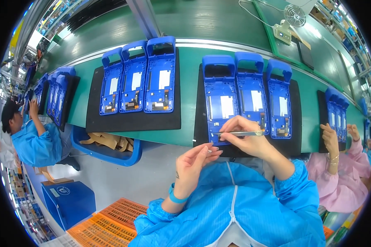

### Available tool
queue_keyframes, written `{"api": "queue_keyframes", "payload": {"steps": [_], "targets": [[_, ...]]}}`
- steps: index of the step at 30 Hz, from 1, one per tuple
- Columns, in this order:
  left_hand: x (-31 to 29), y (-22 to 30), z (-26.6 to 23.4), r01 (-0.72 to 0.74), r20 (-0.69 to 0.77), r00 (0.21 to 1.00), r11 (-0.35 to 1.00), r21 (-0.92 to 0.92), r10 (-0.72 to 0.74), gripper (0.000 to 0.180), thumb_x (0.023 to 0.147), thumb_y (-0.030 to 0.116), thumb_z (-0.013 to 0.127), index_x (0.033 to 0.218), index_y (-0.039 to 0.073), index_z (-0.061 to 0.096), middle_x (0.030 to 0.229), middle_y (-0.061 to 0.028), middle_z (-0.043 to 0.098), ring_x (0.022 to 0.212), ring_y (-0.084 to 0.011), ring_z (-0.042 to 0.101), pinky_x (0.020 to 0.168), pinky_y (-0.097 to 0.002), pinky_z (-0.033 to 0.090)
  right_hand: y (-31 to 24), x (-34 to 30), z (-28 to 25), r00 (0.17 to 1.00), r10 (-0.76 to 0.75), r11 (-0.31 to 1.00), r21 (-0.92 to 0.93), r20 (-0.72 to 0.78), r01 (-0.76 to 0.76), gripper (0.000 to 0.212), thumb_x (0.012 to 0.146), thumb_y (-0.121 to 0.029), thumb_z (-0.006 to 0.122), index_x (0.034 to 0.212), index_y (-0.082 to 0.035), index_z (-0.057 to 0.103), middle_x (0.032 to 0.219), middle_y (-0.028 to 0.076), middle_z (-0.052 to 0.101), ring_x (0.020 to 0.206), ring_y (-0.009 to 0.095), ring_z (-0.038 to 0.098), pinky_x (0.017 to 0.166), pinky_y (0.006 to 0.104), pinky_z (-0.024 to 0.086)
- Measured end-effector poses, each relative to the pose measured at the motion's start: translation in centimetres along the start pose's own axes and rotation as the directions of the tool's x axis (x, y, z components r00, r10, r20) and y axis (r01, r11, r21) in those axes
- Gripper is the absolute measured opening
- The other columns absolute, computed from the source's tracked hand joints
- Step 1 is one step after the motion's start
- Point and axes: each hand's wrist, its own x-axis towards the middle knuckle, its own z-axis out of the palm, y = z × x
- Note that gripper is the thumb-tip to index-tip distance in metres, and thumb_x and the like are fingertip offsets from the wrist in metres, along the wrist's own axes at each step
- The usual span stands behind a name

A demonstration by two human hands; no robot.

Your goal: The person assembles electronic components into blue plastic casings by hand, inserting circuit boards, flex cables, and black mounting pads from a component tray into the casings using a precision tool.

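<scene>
My right hand (pixel 253 144) pinches a pair of metal tweezers (pixel 246 133), held nearly level over the lower end of a blue plastic housing (pixel 213 111). Just left of that housing's bottom edge is my left hand (pixel 189 168), its thumb and fingertips closed on a small whitish piece (pixel 210 151), too small to name. Two more blue housings, one in the middle (pixel 248 84) and one on the right (pixel 279 80), lie beside the first on a black mat (pixel 296 119). Each housing has a handle-like loop at its far end, a white rectangle and small electronic parts inside.
To the left, another black mat (pixel 132 124) bears three similar housings (pixel 160 66). A blue bin (pixel 107 158) with brown scraps stands below the table edge. Co-workers sit on both sides, one in blue (pixel 37 142), one in pink (pixel 338 181). Orange trays (pixel 107 222) lie at lower left.
</scene>
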Motion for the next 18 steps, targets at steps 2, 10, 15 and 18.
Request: {"api": "queue_keyframes", "payload": {"steps": [2, 10, 15, 18], "targets": [[0.20, -0.32, -0.16, -0.008, -0.005, 1.000, 1.000, 0.004, 0.008, 0.027, 0.091, 0.009, 0.044, 0.109, -0.009, 0.051, 0.099, -0.0196, 0.059, 0.093, -0.0277, 0.060, 0.080, -0.0312, 0.050, 0.42, 0.22, -0.11, 1.000, 0.014, 1.000, -0.011, 0.007, -0.014, 0.007, 0.080, 0.002, 0.058, 0.081, 0.003, 0.051, 0.090, 0.013, 0.057, 0.080, 0.015, 0.060, 0.070, 0.0254, 0.051], [0.31, -0.69, -0.32, -0.008, -0.005, 1.000, 1.000, 0.008, 0.008, 0.027, 0.091, 0.009, 0.044, 0.109, -0.009, 0.051, 0.100, -0.0194, 0.059, 0.093, -0.0277, 0.060, 0.081, -0.0321, 0.049, 0.72, 0.20, -0.39, 0.999, 0.036, 0.998, 0.046, 0.024, -0.037, 0.007, 0.079, 0.004, 0.058, 0.081, 0.003, 0.051, 0.090, 0.013, 0.057, 0.080, 0.016, 0.061, 0.071, 0.0262, 0.051], [0.35, -0.69, -0.28, -0.011, -0.005, 1.000, 1.000, 0.005, 0.011, 0.027, 0.091, 0.010, 0.044, 0.109, -0.009, 0.051, 0.100, -0.0190, 0.059, 0.093, -0.0278, 0.060, 0.082, -0.0324, 0.049, 1.02, 0.32, -0.53, 0.999, 0.011, 1.000, 0.017, 0.039, -0.012, 0.007, 0.079, 0.004, 0.058, 0.080, 0.002, 0.051, 0.089, 0.013, 0.057, 0.079, 0.016, 0.061, 0.071, 0.0261, 0.051], [0.26, -0.61, -0.26, -0.009, -0.008, 1.000, 1.000, 0.008, 0.009, 0.027, 0.091, 0.010, 0.044, 0.109, -0.008, 0.051, 0.100, -0.0188, 0.059, 0.093, -0.0279, 0.060, 0.082, -0.0325, 0.049, 1.03, 0.27, -0.63, 0.998, 0.018, 0.999, 0.033, 0.062, -0.020, 0.008, 0.078, 0.004, 0.059, 0.080, 0.002, 0.051, 0.089, 0.013, 0.058, 0.081, 0.016, 0.060, 0.071, 0.0259, 0.051]]}}
